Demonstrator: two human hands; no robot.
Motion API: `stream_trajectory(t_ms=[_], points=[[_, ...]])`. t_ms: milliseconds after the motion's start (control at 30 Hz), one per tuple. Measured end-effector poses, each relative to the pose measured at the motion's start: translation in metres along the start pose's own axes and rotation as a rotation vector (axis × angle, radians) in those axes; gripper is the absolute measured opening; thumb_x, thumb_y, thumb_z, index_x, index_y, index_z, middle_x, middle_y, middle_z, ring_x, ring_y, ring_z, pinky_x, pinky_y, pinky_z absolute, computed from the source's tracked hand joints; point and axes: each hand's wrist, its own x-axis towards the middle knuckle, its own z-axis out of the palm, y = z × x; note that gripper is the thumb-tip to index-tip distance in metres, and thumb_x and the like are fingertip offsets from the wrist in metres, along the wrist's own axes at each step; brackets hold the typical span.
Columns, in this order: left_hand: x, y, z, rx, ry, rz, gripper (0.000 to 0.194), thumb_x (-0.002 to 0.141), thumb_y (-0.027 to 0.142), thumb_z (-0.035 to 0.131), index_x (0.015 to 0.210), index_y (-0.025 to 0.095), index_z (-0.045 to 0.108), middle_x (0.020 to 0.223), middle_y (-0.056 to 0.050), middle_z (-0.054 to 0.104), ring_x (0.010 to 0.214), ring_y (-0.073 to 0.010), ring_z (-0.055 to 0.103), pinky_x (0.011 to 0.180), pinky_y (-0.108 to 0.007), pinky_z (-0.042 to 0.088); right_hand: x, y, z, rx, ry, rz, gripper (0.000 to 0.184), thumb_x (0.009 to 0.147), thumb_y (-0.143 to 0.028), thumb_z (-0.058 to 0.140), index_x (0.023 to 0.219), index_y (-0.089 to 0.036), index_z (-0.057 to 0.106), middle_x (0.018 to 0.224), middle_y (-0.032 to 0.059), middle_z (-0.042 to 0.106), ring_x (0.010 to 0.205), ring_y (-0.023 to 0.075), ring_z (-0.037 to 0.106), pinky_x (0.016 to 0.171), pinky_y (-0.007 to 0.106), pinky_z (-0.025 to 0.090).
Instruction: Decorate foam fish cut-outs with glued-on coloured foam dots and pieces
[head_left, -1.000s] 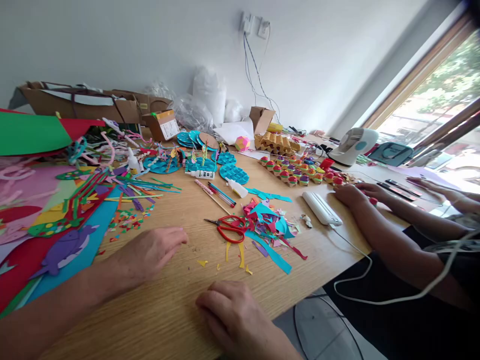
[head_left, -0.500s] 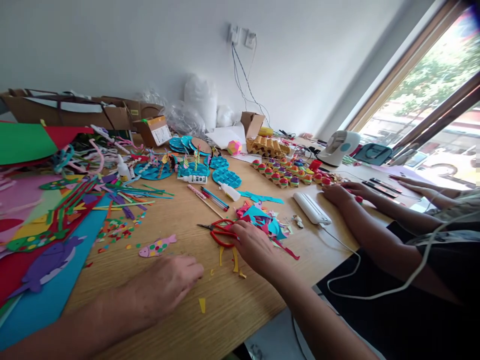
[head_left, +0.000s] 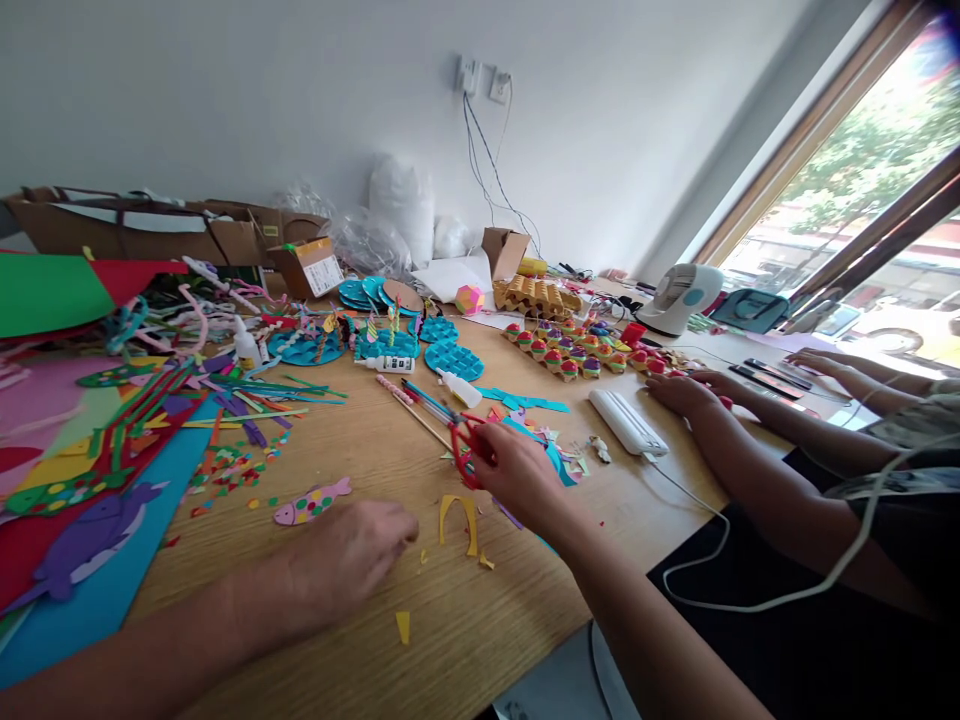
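Observation:
The red-handled scissors [head_left: 463, 432] are gripped in my right hand [head_left: 517, 475], beside the pens [head_left: 427, 400]; I cannot make out their blades clearly. My left hand [head_left: 364, 550] rests low over the table with its fingers curled together, and anything inside them is hidden. Just behind it lies a pink paper fish [head_left: 311, 502] with coloured dots. Between my hands is a yellow arch-shaped paper scrap [head_left: 456, 499], with a small yellow wedge [head_left: 403, 628] nearer to me. Teal paper scraps [head_left: 532, 401] lie beyond my right hand, which covers part of the scrap pile.
At left are coloured sheets with a purple paper whale [head_left: 94, 540] and paper strips. Glue bottles [head_left: 459, 388], teal trays [head_left: 454, 360] and painted egg-carton cups [head_left: 562, 350] stand farther back. A white corded device [head_left: 628, 422] lies at right, near another person's hand [head_left: 682, 395].
My right hand has lifted the scissors from the table and turned them. The pink and red scraps near it are now mostly out of sight. My left hand has shifted slightly right.

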Motion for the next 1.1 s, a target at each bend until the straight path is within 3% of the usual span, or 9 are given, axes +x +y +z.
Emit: stream_trajectory(t_ms=[67, 167, 300, 467, 633, 833, 1000, 1100], points=[[0.016, -0.007, -0.007, -0.034, 0.034, -0.015, 0.025, 0.082, 0.015, 0.037, 0.089, 0.020, 0.061, 0.088, -0.003, 0.065, 0.081, -0.0174, 0.060, 0.072, -0.026, 0.042, -0.009, 0.004, -0.008, 0.342, 0.142, 0.059, 0.010, 0.075, -0.026, 0.052, 0.077, -0.018, 0.057, 0.065, -0.0004, 0.055, 0.059, 0.0123, 0.048, 0.052, 0.023, 0.034], [0.049, -0.011, -0.015, -0.102, 0.044, -0.100, 0.024, 0.077, 0.014, 0.044, 0.092, 0.017, 0.062, 0.083, -0.002, 0.066, 0.075, -0.0152, 0.059, 0.065, -0.022, 0.041, -0.024, 0.002, -0.014, 0.799, 0.280, 0.149, 0.015, 0.072, -0.030, 0.056, 0.080, -0.018, 0.055, 0.064, -0.0029, 0.051, 0.056, 0.0105, 0.046, 0.050, 0.022, 0.036], [0.092, -0.005, -0.008, -0.101, 0.058, -0.121, 0.019, 0.078, 0.024, 0.047, 0.085, 0.017, 0.063, 0.080, -0.003, 0.066, 0.073, -0.0168, 0.060, 0.061, -0.023, 0.040, -0.040, -0.008, -0.015, 1.024, 0.417, 0.236, 0.016, 0.071, -0.030, 0.061, 0.080, -0.019, 0.054, 0.068, -0.0034, 0.051, 0.058, 0.0095, 0.047, 0.050, 0.021, 0.039], [0.119, 0.000, 0.015, -0.066, 0.099, -0.181, 0.020, 0.074, 0.033, 0.050, 0.074, 0.016, 0.061, 0.077, -0.009, 0.065, 0.072, -0.0235, 0.059, 0.060, -0.029, 0.039, -0.051, -0.009, -0.008, 1.062, 0.403, 0.259, 0.016, 0.072, -0.031, 0.061, 0.080, -0.019, 0.054, 0.071, -0.0026, 0.052, 0.061, 0.0103, 0.048, 0.053, 0.022, 0.041], [0.124, -0.002, 0.025, -0.130, 0.120, -0.220, 0.008, 0.068, 0.016, 0.051, 0.065, 0.017, 0.058, 0.072, -0.007, 0.063, 0.072, -0.0219, 0.058, 0.061, -0.029, 0.038, -0.056, -0.005, 0.003, 1.045, 0.352, 0.284, 0.021, 0.073, -0.033, 0.060, 0.087, -0.019, 0.055, 0.076, -0.0002, 0.054, 0.066, 0.0121, 0.050, 0.057, 0.023, 0.041], [0.119, -0.011, 0.013, -0.363, 0.124, -0.215, 0.006, 0.067, 0.019, 0.049, 0.063, 0.018, 0.053, 0.064, 0.000, 0.057, 0.065, -0.0165, 0.054, 0.057, -0.025, 0.038, -0.068, -0.006, 0.005, 0.992, 0.158, 0.303, 0.025, 0.076, -0.040, 0.053, 0.086, -0.017, 0.052, 0.060, -0.0041, 0.045, 0.054, 0.0105, 0.043, 0.049, 0.022, 0.035], [0.111, -0.010, 0.001, -0.607, 0.060, -0.185, 0.009, 0.069, 0.025, 0.043, 0.067, 0.018, 0.048, 0.059, 0.002, 0.056, 0.057, -0.0133, 0.054, 0.048, -0.022, 0.038, -0.076, -0.005, 0.009, 0.839, -0.061, 0.285, 0.030, 0.083, -0.045, 0.042, 0.074, -0.017, 0.049, 0.059, -0.0030, 0.046, 0.056, 0.0105, 0.043, 0.051, 0.022, 0.034], [0.105, -0.007, -0.005, -0.700, 0.060, -0.174, 0.011, 0.067, 0.029, 0.045, 0.068, 0.018, 0.047, 0.057, 0.003, 0.052, 0.055, -0.0123, 0.051, 0.046, -0.021, 0.037, -0.077, -0.004, 0.011, 0.723, -0.115, 0.289, 0.033, 0.084, -0.046, 0.041, 0.067, -0.018, 0.046, 0.058, -0.0030, 0.046, 0.056, 0.0101, 0.042, 0.049, 0.021, 0.031]])
